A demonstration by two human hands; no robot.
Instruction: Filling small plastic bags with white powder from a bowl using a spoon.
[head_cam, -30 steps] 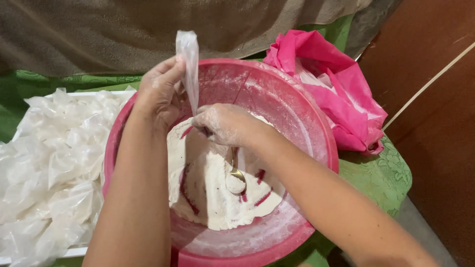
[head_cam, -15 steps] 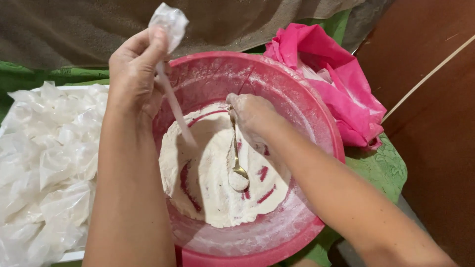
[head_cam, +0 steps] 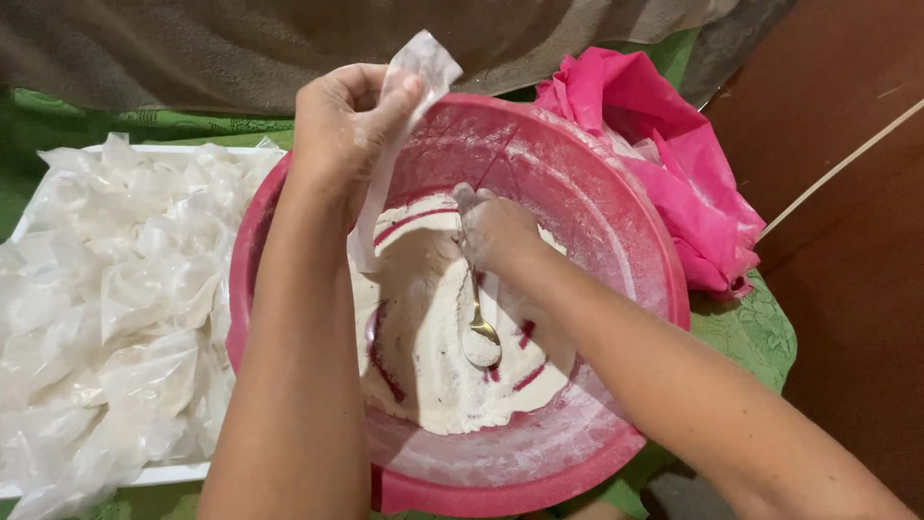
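1. Pinching a small clear plastic bag [head_cam: 390, 144] shut-fingered, the left hand [head_cam: 342, 120] holds it over the pink basin [head_cam: 616, 241] at upper centre.
2. Flour-dusted, the right hand [head_cam: 496, 231] grips a spoon [head_cam: 478, 323] dipped in the white flour [head_cam: 433, 356].
3. Bag looks unfilled; much flour remains; crumpled bags [head_cam: 106, 299] fill a white tray at left.

Open basin [head_cam: 616, 193] centre, hemmed by plastic bags [head_cam: 106, 318] left, pink bag [head_cam: 674, 164] right.
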